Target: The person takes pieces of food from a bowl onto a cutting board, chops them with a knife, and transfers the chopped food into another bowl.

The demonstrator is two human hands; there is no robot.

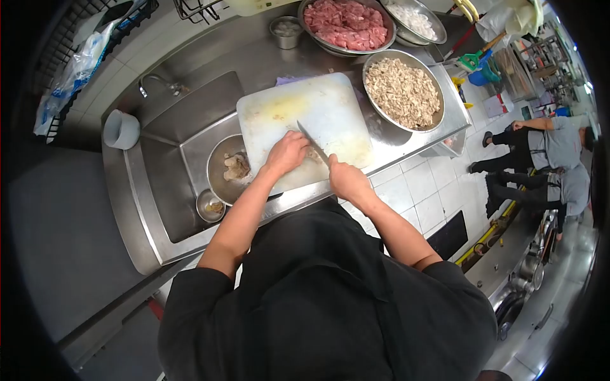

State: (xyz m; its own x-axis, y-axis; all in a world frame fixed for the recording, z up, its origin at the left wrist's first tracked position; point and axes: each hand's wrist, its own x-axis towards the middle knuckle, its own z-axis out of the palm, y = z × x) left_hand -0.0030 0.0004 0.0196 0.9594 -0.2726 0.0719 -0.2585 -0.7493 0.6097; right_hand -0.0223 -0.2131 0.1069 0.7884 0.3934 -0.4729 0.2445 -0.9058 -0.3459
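My right hand (348, 181) grips the handle of a kitchen knife (311, 140), its blade pointing up and left across the white cutting board (349, 114). Close beside the blade, my left hand (288, 152) rests on the board with curled fingers; what they hold, if anything, is hidden. Some small chopped bits (313, 154) lie by the knife. Left of the board, a metal bowl (217, 159) contains pale brownish chunks (237, 166) that look like cooked meat. To the right, a large metal bowl (375, 111) is full of finely chopped, light brown pieces (406, 89).
A bowl of raw red meat (346, 25) and a bowl of white pieces (413, 22) stand behind the board. The sink (165, 184) is left, with a faucet (159, 82), a small bowl (203, 198) and a white tub (121, 130). Two people (540, 143) stand far right.
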